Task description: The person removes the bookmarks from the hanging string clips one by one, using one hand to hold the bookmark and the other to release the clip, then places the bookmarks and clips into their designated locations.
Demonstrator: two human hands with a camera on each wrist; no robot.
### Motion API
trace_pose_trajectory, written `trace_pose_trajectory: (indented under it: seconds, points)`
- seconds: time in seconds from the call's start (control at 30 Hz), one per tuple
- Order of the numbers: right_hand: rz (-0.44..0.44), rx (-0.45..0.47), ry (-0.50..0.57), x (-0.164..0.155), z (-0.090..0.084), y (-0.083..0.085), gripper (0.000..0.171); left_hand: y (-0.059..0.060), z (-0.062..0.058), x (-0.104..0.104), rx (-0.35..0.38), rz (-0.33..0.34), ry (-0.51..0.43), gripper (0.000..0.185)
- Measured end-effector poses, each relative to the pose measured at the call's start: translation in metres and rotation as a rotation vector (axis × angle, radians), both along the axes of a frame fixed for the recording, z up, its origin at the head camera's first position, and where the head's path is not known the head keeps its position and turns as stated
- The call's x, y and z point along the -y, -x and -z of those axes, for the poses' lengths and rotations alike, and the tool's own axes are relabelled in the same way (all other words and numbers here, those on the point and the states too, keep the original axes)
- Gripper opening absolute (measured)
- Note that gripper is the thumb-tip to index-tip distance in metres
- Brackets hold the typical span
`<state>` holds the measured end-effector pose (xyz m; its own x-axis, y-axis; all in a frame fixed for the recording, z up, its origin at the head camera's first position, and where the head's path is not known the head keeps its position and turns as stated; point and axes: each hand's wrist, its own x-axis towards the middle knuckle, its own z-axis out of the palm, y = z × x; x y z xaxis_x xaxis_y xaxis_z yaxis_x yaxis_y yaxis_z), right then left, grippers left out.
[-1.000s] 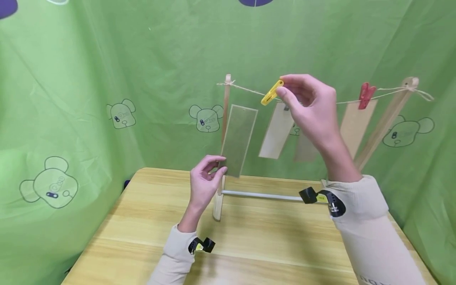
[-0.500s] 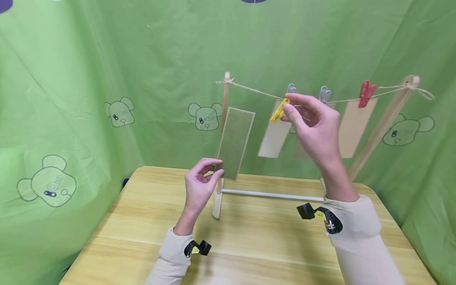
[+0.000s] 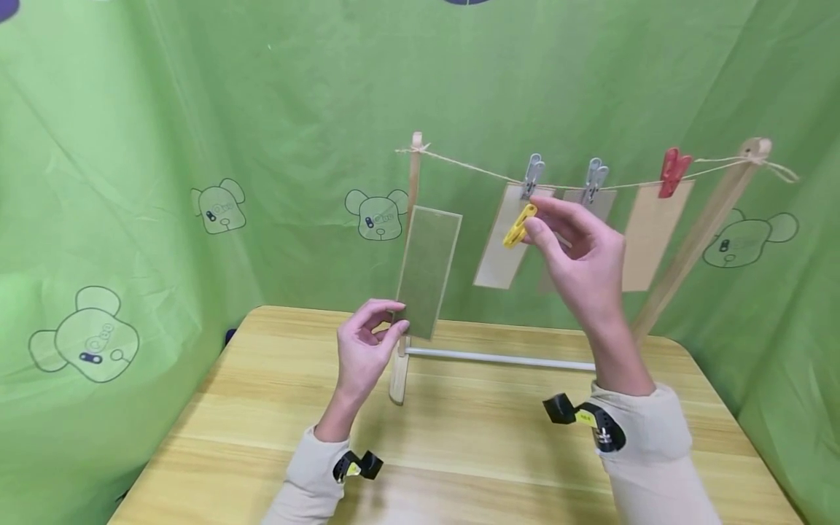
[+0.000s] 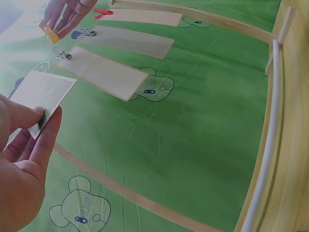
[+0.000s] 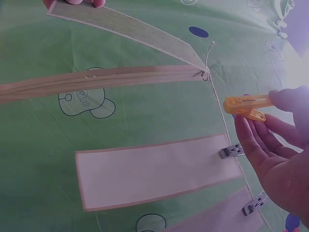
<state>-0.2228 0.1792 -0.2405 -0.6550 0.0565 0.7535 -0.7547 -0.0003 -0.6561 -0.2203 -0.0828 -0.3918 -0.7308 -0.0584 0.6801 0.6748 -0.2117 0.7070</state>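
Mid-frame, left hand (image 3: 367, 350) pinches a translucent green strip (image 3: 428, 271); right hand (image 3: 580, 255) pinches a yellow plastic clothespin (image 3: 519, 225). Next, probably: strip to string (image 3: 469, 168), then clip.

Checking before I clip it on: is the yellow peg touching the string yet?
Apart. The head view shows the yellow peg held in the right hand below the string, with green backdrop between them.

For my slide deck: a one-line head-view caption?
Left hand pinches a strip; right hand holds a yellow clothespin.
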Motion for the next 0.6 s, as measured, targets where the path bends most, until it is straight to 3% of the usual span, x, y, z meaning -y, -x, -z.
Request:
trace_pose_trajectory:
  seconds: [0.6]
  points:
    - [0.013, 0.022, 0.080, -0.007, 0.036, -0.006, 0.028, -0.004, 0.009, 0.009, 0.018, -0.011, 0.000, 0.027]
